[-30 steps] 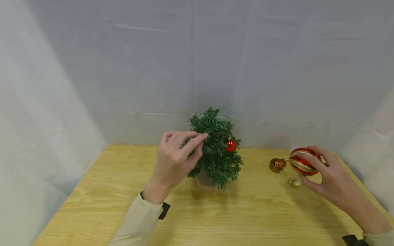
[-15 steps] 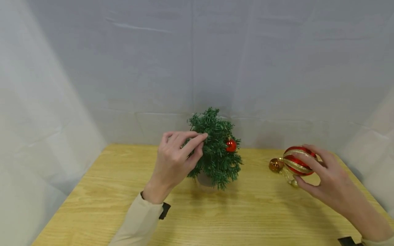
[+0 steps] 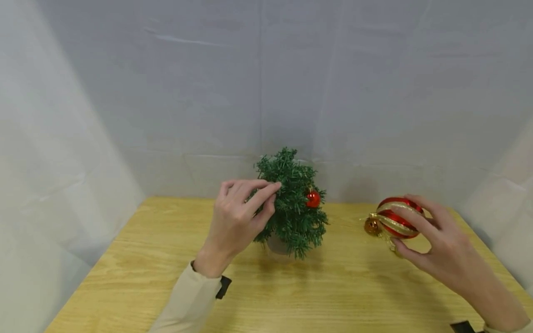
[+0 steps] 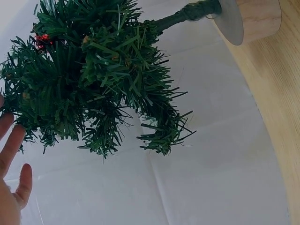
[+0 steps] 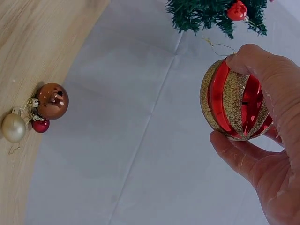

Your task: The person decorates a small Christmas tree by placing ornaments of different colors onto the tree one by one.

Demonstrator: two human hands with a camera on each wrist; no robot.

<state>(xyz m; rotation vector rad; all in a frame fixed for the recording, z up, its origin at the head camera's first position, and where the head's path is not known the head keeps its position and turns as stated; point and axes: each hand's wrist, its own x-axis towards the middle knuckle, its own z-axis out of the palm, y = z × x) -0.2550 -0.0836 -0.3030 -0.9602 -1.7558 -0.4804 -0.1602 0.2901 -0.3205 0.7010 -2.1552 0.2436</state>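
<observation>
A small green artificial tree (image 3: 293, 208) stands upright on the table, a shiny red ball (image 3: 313, 199) hanging on its right side. My left hand (image 3: 239, 217) is at the tree's upper left, its fingers bent towards the branches; in the left wrist view the fingertips touch the foliage (image 4: 56, 89). On the right, my right hand (image 3: 445, 245) grips a large red and gold striped ball (image 3: 397, 217) between fingers and thumb. The right wrist view shows this ball (image 5: 234, 103) held off the table, a thin gold loop at its top.
Near the table's back right lie a copper ball (image 5: 52, 101), a pale gold ball (image 5: 13, 128) and a small dark red ball (image 5: 41, 125). The wooden table (image 3: 166, 259) has a white and grey cloth (image 3: 208, 92) behind it and at both sides.
My right hand has moved a little to the left with the striped ball, which has turned so its gold cap points more to the left. The left hand has stayed in place.
</observation>
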